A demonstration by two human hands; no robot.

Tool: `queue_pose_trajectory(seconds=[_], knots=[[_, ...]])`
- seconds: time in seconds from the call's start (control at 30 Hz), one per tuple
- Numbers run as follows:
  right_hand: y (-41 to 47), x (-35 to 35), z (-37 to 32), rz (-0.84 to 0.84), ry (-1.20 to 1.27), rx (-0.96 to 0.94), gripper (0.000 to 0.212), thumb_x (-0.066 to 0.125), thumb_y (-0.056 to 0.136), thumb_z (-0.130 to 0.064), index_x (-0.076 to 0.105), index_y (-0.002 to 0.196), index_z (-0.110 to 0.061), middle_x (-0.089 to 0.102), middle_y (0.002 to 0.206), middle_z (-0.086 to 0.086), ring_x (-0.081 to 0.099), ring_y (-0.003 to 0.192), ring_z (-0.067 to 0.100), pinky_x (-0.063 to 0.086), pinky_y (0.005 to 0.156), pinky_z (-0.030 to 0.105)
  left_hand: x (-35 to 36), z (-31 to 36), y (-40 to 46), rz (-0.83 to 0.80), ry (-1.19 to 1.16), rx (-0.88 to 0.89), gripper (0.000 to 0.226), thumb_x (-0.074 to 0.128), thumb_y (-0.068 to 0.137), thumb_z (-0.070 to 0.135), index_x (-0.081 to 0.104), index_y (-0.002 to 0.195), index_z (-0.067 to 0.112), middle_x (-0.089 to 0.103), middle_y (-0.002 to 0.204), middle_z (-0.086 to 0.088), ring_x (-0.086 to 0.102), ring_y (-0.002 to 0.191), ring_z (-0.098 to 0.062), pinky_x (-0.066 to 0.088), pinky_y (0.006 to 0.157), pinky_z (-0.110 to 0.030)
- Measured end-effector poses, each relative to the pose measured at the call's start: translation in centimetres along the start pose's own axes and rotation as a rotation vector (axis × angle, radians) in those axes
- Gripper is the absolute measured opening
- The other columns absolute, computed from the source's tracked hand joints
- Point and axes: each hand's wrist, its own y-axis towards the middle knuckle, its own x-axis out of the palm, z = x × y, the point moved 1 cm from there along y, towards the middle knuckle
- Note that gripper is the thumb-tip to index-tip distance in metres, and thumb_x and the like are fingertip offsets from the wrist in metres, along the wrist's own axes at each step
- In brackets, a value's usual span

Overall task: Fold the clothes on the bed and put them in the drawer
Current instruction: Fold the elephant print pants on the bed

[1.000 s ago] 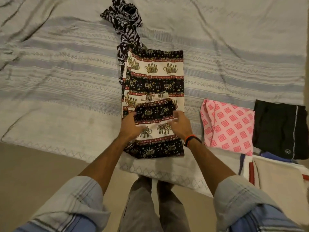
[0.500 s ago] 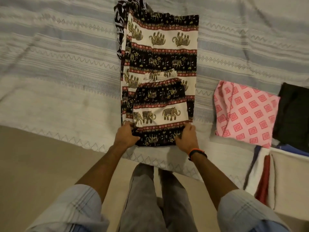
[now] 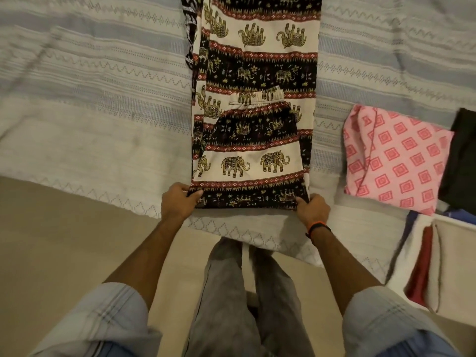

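Note:
Elephant-print trousers (image 3: 257, 104) in black, cream and red lie lengthwise on the striped bedspread (image 3: 103, 99), their near part folded over so the elastic waistband sits mid-length. My left hand (image 3: 179, 200) pinches the near left corner of the folded edge. My right hand (image 3: 313, 208), with an orange and black wristband, grips the near right corner. A black-and-white patterned garment (image 3: 189, 39) peeks out from under the trousers' left side at the top.
A folded pink garment with a square pattern (image 3: 394, 158) lies to the right, and a black garment (image 3: 461, 161) beside it. A white drawer (image 3: 435, 266) holding folded red and dark clothes stands at the lower right. My legs stand at the bed's edge.
Both hands slid from the middle of the folded part down to its near corners. The view moved closer and lower over the bed edge.

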Motion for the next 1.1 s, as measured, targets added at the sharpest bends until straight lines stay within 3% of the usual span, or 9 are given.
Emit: queue_pose_trajectory(seconds=[0.17, 0.3, 0.43, 0.63, 0.7, 0.8, 0.93, 1.0, 1.1], knots=[[0.2, 0.4, 0.2, -0.035, -0.006, 0.047, 0.034, 0.064, 0.093, -0.022, 0.064, 0.113, 0.005, 0.065, 0.117, 0.026, 0.058, 0.113, 0.041, 0.048, 0.091, 0.038, 0.7, -0.2, -0.2, 0.016, 0.087, -0.023, 0.037, 0.072, 0.088, 0.023, 0.057, 0.117, 0.005, 0.066, 0.116, -0.016, 0.061, 0.107, -0.030, 0.047, 0.082, -0.034], [-0.1, 0.6, 0.6, -0.035, 0.128, 0.080, 0.032, 0.066, 0.092, -0.024, 0.068, 0.112, 0.000, 0.068, 0.112, 0.019, 0.061, 0.108, 0.035, 0.047, 0.089, 0.032, 1.3, -0.2, -0.2, 0.042, 0.082, -0.089, 0.052, 0.074, 0.085, 0.030, 0.051, 0.122, 0.002, 0.058, 0.123, -0.020, 0.056, 0.114, -0.035, 0.047, 0.089, -0.039], [-0.6, 0.7, 0.9, -0.031, 0.287, 0.087, 0.025, 0.068, 0.090, -0.027, 0.070, 0.100, -0.004, 0.071, 0.102, 0.014, 0.063, 0.096, 0.030, 0.050, 0.087, 0.033, 1.6, -0.8, 0.1, -0.030, -0.062, -0.154, 0.054, 0.076, 0.084, 0.033, 0.057, 0.124, 0.001, 0.063, 0.122, -0.015, 0.058, 0.114, -0.032, 0.047, 0.091, -0.035], [-1.0, 0.2, 1.5, -0.040, 0.409, 0.098, 0.013, 0.073, 0.085, -0.026, 0.067, 0.076, -0.019, 0.071, 0.085, 0.006, 0.069, 0.091, 0.031, 0.057, 0.086, 0.049, 1.1, -1.6, -0.2, -0.155, -0.418, -0.257, 0.021, 0.076, 0.083, 0.027, 0.068, 0.081, 0.008, 0.071, 0.093, -0.012, 0.063, 0.080, -0.023, 0.054, 0.077, -0.035], [-1.6, -0.5, 1.1, -0.038, 0.452, 0.095, 0.017, 0.074, 0.084, -0.023, 0.067, 0.070, -0.020, 0.070, 0.080, 0.003, 0.069, 0.087, 0.027, 0.058, 0.084, 0.049, 0.6, -1.3, -1.1, -0.189, -0.611, -0.307, 0.016, 0.075, 0.085, 0.018, 0.067, 0.088, 0.004, 0.072, 0.100, -0.015, 0.069, 0.088, -0.024, 0.060, 0.079, -0.040], [-3.4, -2.2, 0.2, 0.003, 0.531, 0.087, 0.010, 0.075, 0.084, -0.015, 0.067, 0.080, -0.019, 0.070, 0.087, 0.005, 0.068, 0.082, 0.022, 0.061, 0.077, 0.044, -0.5, -0.4, -3.1, -0.184, -0.802, -0.336, 0.013, 0.070, 0.088, 0.006, 0.064, 0.097, -0.002, 0.070, 0.104, -0.016, 0.070, 0.087, -0.023, 0.062, 0.066, -0.032], [-6.3, -4.9, -0.3, 0.066, 0.686, -0.010, 0.041, 0.069, 0.086, 0.000, 0.048, 0.117, -0.016, 0.062, 0.089, 0.008, 0.064, 0.073, 0.017, 0.057, 0.057, 0.028, -2.2, 0.7, -6.1, -0.069, -0.847, -0.251, 0.036, 0.068, 0.089, 0.002, 0.054, 0.121, -0.003, 0.063, 0.113, -0.018, 0.069, 0.086, -0.025, 0.060, 0.057, -0.025], [-7.5, -6.0, -0.2, 0.077, 0.663, -0.143, 0.043, 0.065, 0.086, 0.006, 0.049, 0.117, -0.019, 0.062, 0.091, 0.010, 0.064, 0.076, 0.018, 0.056, 0.055, 0.025, -2.9, 1.0, -7.6, 0.063, -0.767, -0.122, 0.048, 0.069, 0.088, 0.001, 0.043, 0.127, 0.012, 0.053, 0.113, -0.013, 0.070, 0.083, -0.026, 0.060, 0.055, -0.026], [-9.4, -7.2, 0.5, 0.056, 0.606, -0.336, 0.032, 0.058, 0.089, 0.010, 0.069, 0.097, -0.019, 0.066, 0.110, 0.011, 0.065, 0.089, 0.021, 0.057, 0.059, 0.025, -3.7, 1.1, -10.5, 0.161, -0.637, 0.122, 0.033, 0.064, 0.091, 0.000, 0.052, 0.116, 0.018, 0.058, 0.113, -0.012, 0.071, 0.078, -0.023, 0.059, 0.052, -0.025]])
